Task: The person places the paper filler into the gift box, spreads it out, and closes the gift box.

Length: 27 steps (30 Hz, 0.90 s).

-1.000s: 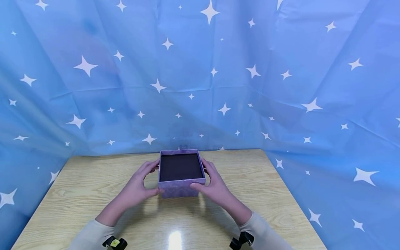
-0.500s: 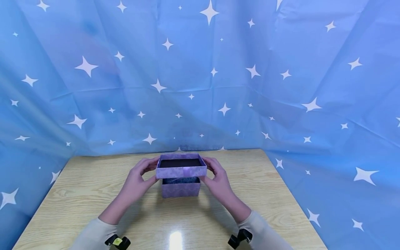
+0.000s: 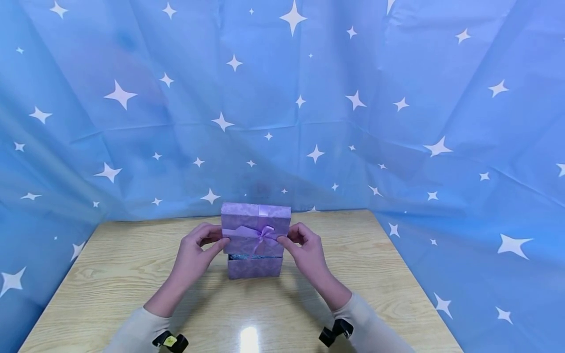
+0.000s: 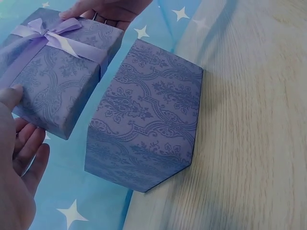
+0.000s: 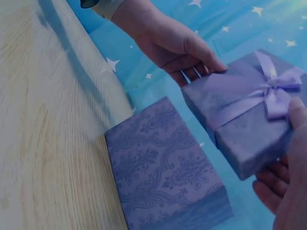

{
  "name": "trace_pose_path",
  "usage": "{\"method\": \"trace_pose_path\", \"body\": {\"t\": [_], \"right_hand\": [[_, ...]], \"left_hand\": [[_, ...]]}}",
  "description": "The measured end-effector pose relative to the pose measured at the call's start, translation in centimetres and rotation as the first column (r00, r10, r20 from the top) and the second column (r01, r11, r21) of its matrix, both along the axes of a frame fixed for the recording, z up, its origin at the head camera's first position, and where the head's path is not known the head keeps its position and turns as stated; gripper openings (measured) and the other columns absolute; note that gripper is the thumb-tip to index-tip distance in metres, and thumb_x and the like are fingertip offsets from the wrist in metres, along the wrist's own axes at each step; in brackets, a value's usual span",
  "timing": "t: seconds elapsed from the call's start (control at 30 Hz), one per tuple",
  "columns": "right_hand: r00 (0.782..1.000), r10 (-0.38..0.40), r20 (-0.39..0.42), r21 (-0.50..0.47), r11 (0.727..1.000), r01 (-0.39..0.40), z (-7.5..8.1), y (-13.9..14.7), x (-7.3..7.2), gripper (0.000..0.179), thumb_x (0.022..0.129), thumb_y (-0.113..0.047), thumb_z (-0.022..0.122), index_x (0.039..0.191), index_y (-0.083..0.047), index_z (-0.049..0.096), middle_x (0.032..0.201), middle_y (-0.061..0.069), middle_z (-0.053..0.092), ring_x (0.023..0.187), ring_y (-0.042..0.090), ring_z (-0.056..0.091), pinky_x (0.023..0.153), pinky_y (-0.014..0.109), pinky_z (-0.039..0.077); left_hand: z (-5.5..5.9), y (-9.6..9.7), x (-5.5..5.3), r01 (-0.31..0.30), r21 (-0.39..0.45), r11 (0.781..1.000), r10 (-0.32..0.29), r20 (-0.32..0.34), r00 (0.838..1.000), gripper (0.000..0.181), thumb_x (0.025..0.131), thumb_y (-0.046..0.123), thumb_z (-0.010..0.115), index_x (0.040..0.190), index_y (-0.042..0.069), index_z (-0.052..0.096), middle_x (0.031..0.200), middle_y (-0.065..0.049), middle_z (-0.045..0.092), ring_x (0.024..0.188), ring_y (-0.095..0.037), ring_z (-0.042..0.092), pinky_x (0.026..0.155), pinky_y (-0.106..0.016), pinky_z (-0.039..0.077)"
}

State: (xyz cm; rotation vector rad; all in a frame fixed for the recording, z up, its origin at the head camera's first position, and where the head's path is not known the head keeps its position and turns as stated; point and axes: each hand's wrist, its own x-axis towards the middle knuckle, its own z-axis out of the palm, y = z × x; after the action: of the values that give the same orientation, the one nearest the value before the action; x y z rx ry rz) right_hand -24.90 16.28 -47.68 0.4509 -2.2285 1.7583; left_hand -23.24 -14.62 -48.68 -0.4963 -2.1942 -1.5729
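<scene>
A purple patterned box lid [image 3: 240, 241] with a lilac ribbon bow [image 3: 265, 234] is held up by both hands, its ribboned top facing the head camera. My left hand [image 3: 196, 250] grips the lid's left side, thumb on the top face and fingers at the edge beneath. On the opposite side my right hand [image 3: 306, 247] pinches it in the same manner, the thumb close to the bow. Just below and behind stands the matching box base [image 3: 255, 268] on the table. Only a strip of dark bluish contents [image 3: 238, 256] shows at its opening; the lid hides the rest.
The light wooden table [image 3: 145, 267] extends to both sides of the box. Behind it and along the sides hangs a blue cloth [image 3: 282, 122] with white stars. A black wrist device [image 3: 169, 341] sits at each cuff.
The lid has come up off the base and turned over, from dark inside showing to ribboned top showing. Both hands have kept hold of it; the base has stayed in place.
</scene>
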Motion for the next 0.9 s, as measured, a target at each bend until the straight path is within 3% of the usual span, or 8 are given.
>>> {"method": "trace_pose_path", "body": {"t": [0.2,0.33,0.47,0.6,0.73,0.83,0.9], "right_hand": [[1.0,-0.029,-0.003,-0.063,0.998,0.029,0.0,-0.2,-0.5,0.014,0.097,-0.013,0.088,0.104,-0.009,0.077,0.087,0.005,0.068,0.073,0.015,0.058,0.061,0.022,0.046],[0.999,-0.021,-0.027,-0.098,0.995,0.018,-0.2,-0.2,-1.1,0.034,0.099,-0.013,0.086,0.132,-0.014,0.077,0.114,0.005,0.075,0.07,0.011,0.062,0.058,0.021,0.048],[0.995,0.031,-0.09,-0.103,0.994,-0.04,-0.8,0.0,-1.7,0.059,0.102,-0.006,0.081,0.158,-0.015,0.064,0.149,0.007,0.068,0.064,0.009,0.061,0.058,0.022,0.052],[0.99,0.071,-0.124,-0.042,0.996,-0.076,-1.2,0.2,-2.2,0.063,0.105,-0.006,0.077,0.164,-0.017,0.058,0.166,0.008,0.055,0.058,0.013,0.059,0.054,0.021,0.051],[0.99,0.114,-0.08,-0.008,0.993,-0.115,-1.4,0.5,-2.3,0.064,0.106,-0.008,0.076,0.165,-0.02,0.056,0.169,0.009,0.051,0.06,0.015,0.06,0.056,0.022,0.05],[0.98,0.193,-0.044,0.013,0.981,-0.193,-1.4,1.1,-2.3,0.074,0.103,-0.008,0.08,0.17,-0.018,0.049,0.165,0.014,0.053,0.07,0.012,0.061,0.063,0.022,0.052],[0.963,0.269,-0.032,0.037,0.963,-0.268,-1.3,1.5,-2.3,0.087,0.099,-0.015,0.086,0.173,-0.016,0.041,0.161,0.019,0.052,0.077,0.011,0.06,0.07,0.023,0.054]], "left_hand": [[-0.2,0.2,0.0,0.046,0.069,0.997,-0.052,0.086,0.995,0.025,0.1,0.008,0.085,0.125,0.005,0.08,0.113,-0.007,0.079,0.1,-0.013,0.077,0.09,-0.023,0.062],[-0.2,0.4,0.2,0.072,0.106,0.992,-0.088,0.15,0.985,0.037,0.1,0.01,0.085,0.135,0.005,0.076,0.121,-0.013,0.078,0.093,-0.014,0.079,0.078,-0.024,0.062],[-0.4,0.5,0.2,0.099,0.112,0.989,-0.115,0.146,0.982,0.057,0.098,0.007,0.086,0.152,0.006,0.067,0.141,-0.017,0.069,0.086,-0.016,0.079,0.07,-0.025,0.061],[-0.7,0.4,0.1,0.122,0.112,0.986,-0.137,0.133,0.982,0.074,0.098,0.008,0.086,0.165,0.014,0.056,0.158,-0.013,0.059,0.08,-0.017,0.079,0.067,-0.025,0.061],[-0.9,0.2,0.1,0.141,0.103,0.985,-0.156,0.15,0.976,0.079,0.1,0.011,0.085,0.169,0.023,0.049,0.171,-0.005,0.048,0.082,-0.018,0.078,0.068,-0.026,0.062],[-0.8,0.0,0.1,0.142,0.085,0.986,-0.155,0.178,0.972,0.08,0.101,0.012,0.084,0.171,0.027,0.047,0.156,-0.007,0.06,0.083,-0.017,0.077,0.069,-0.026,0.061],[-0.7,-0.2,0.2,0.154,0.075,0.985,-0.166,0.192,0.967,0.083,0.101,0.011,0.084,0.172,0.027,0.044,0.135,-0.011,0.071,0.083,-0.018,0.076,0.069,-0.027,0.061]]}}
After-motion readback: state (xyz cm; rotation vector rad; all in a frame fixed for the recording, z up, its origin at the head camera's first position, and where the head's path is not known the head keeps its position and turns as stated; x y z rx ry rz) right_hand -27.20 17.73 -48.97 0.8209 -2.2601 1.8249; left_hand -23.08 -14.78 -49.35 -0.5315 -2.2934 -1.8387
